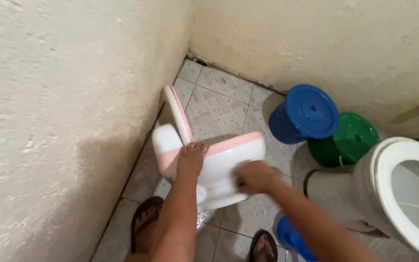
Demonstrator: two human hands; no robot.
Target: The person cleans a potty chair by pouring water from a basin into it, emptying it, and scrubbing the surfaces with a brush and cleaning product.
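Note:
A small white and pink plastic potty seat (229, 157) lies tipped on the tiled floor, its lid (178, 114) leaning against the left wall. My left hand (191, 157) rests flat on its top edge and steadies it. My right hand (254, 177) is blurred and pressed against the white side of the seat, fingers closed around something small and dark that I cannot make out.
A blue bucket with a lid (302, 115) and a green bucket (347, 140) stand by the back wall. A white toilet bowl (398, 187) fills the right. A blue container (292, 238) sits by my feet in sandals (144, 218). The floor looks wet.

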